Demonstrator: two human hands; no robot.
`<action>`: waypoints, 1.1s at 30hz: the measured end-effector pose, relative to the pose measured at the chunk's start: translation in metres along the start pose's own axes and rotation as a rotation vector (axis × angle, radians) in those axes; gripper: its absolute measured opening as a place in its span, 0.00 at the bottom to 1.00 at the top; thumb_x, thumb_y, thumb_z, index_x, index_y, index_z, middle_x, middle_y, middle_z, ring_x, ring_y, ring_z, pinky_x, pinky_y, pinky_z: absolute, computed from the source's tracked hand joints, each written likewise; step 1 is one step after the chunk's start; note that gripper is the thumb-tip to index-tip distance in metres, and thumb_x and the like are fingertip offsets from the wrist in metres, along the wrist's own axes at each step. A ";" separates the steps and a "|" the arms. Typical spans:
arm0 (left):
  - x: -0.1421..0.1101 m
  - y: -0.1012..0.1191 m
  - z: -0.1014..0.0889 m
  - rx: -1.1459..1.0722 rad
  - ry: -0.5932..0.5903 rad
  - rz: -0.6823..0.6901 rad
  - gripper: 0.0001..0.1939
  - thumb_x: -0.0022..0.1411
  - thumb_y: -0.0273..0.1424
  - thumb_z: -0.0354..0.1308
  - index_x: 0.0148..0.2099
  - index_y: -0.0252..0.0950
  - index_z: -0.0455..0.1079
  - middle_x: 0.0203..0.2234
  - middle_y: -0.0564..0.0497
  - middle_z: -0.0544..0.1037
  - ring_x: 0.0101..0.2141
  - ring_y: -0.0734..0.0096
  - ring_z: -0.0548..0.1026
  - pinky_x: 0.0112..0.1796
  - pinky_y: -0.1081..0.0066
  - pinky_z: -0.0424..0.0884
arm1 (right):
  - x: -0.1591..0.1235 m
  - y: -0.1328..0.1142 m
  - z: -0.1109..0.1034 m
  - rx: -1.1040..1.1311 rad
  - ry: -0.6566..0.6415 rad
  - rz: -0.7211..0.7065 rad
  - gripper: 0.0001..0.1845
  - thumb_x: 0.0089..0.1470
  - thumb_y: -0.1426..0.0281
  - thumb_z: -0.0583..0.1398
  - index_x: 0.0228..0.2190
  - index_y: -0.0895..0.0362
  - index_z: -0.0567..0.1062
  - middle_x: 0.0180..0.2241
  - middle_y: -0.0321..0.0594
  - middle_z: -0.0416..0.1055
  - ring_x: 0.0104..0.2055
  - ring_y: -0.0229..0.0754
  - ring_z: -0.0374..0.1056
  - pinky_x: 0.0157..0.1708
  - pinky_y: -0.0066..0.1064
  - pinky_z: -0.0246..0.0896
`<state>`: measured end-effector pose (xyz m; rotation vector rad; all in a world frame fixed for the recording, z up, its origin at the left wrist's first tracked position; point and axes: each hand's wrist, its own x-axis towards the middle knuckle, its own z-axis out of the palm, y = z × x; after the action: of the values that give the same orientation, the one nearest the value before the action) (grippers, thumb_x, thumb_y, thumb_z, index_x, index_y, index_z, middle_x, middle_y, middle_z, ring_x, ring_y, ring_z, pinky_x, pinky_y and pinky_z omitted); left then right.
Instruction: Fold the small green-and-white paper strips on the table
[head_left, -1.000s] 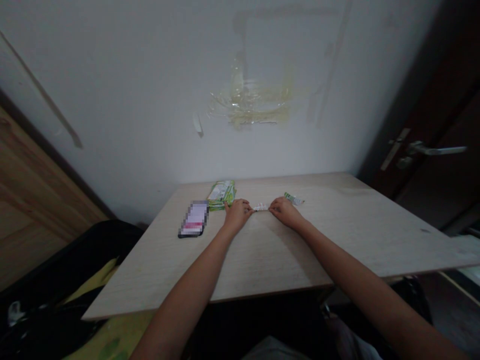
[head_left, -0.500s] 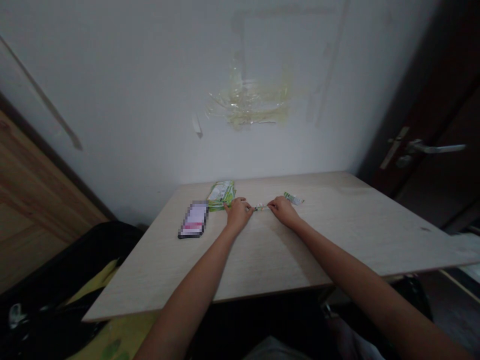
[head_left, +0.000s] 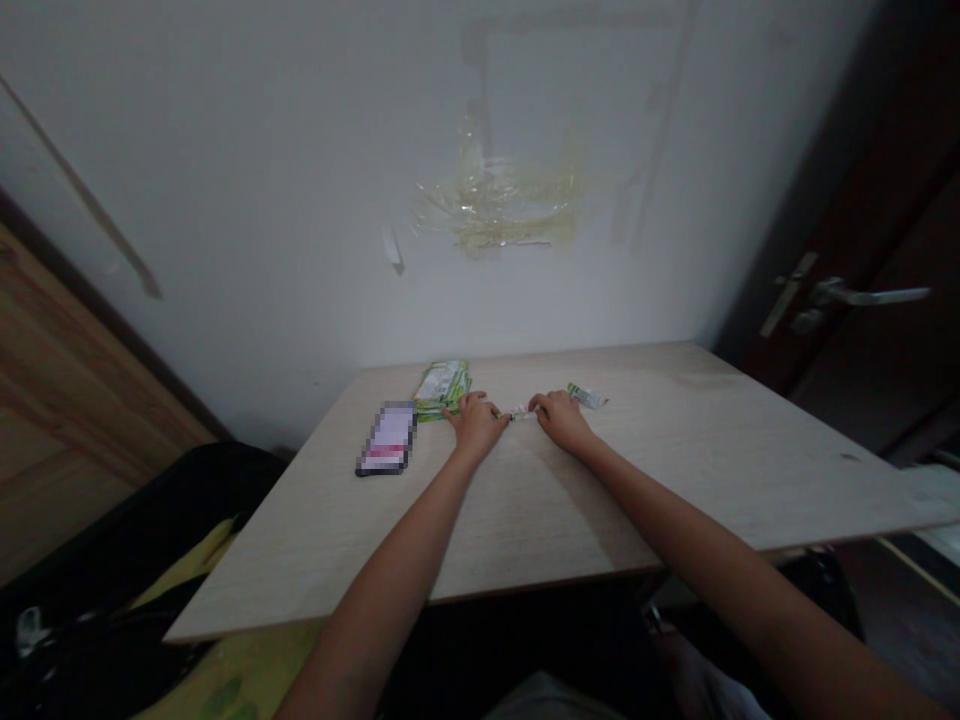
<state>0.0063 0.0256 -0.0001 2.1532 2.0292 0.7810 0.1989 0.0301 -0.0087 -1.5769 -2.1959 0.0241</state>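
Both my hands rest on the far part of a light wooden table (head_left: 675, 480). My left hand (head_left: 475, 424) and my right hand (head_left: 559, 420) pinch the two ends of a small folded wrapper (head_left: 519, 413), white with green and red marks, held between them on the tabletop. Both hands' fingers are curled shut on it. A stack of green and white sachets (head_left: 442, 386) lies just behind my left hand. One small rolled green wrapper (head_left: 586, 397) lies just behind my right hand.
A phone (head_left: 387, 439) lies face up left of my left hand. The white wall carries old tape residue (head_left: 495, 205). A dark door with a metal handle (head_left: 862, 296) is at the right. A black bag (head_left: 112, 560) sits low on the left.
The hands have drawn slightly closer together, and the wrapper between them looks narrower and shorter than one second ago.
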 end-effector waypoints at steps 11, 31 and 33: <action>-0.001 -0.006 0.007 -0.024 -0.029 0.110 0.14 0.63 0.38 0.61 0.51 0.53 0.76 0.63 0.50 0.67 0.65 0.46 0.57 0.61 0.29 0.40 | -0.005 -0.004 -0.004 -0.021 -0.003 -0.004 0.14 0.63 0.62 0.57 0.44 0.53 0.80 0.42 0.49 0.72 0.50 0.51 0.64 0.52 0.40 0.55; -0.006 -0.003 0.000 -0.073 -0.155 0.359 0.12 0.65 0.44 0.59 0.46 0.51 0.80 0.45 0.50 0.79 0.54 0.55 0.69 0.64 0.38 0.39 | -0.002 0.010 0.005 0.093 0.017 0.019 0.14 0.62 0.63 0.59 0.46 0.49 0.81 0.46 0.47 0.69 0.52 0.48 0.63 0.56 0.40 0.52; -0.008 -0.002 0.000 -0.080 -0.160 0.357 0.13 0.65 0.44 0.58 0.49 0.52 0.79 0.45 0.50 0.78 0.54 0.55 0.69 0.64 0.38 0.39 | -0.002 0.010 0.006 0.102 0.016 0.019 0.14 0.62 0.62 0.60 0.46 0.49 0.81 0.46 0.47 0.70 0.52 0.47 0.63 0.55 0.40 0.53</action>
<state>0.0045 0.0188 -0.0034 2.4755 1.5340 0.6822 0.2067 0.0334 -0.0173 -1.5362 -2.1325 0.1268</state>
